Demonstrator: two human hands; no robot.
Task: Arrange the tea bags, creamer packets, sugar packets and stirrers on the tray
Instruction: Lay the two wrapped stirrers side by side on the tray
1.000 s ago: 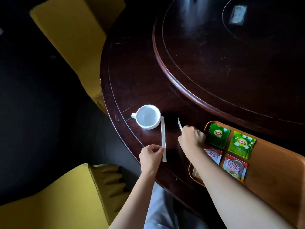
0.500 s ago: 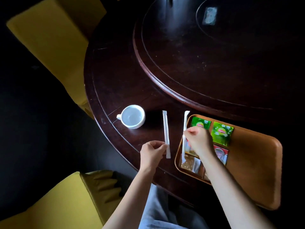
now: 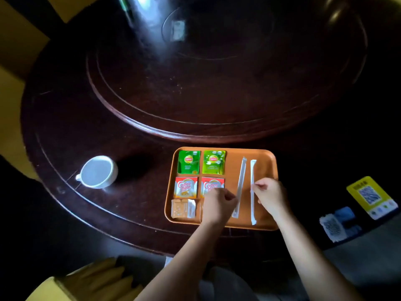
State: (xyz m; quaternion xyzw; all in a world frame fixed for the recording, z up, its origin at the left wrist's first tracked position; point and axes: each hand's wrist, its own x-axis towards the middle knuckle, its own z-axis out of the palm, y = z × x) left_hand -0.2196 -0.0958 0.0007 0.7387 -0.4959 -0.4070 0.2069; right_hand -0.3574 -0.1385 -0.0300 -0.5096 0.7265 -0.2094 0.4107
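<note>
On the tray point(image 3: 265, 154), two wrapped stirrers lie side by side; my left hand point(image 3: 219, 204) pinches the left stirrer point(image 3: 240, 183), my right hand point(image 3: 269, 193) pinches the right stirrer point(image 3: 252, 170). Tea bags point(image 3: 188, 162) and creamer packets point(image 3: 186, 187) sit just left.

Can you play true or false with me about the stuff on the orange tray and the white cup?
1. Two green tea bags lie at the far edge of the tray. True.
2. The white cup sits on the tray. False: it stands on the table, left of the tray.
3. Both stirrers are on the tray. True.
4. The right hand touches a tea bag. False: it pinches a stirrer.
</note>
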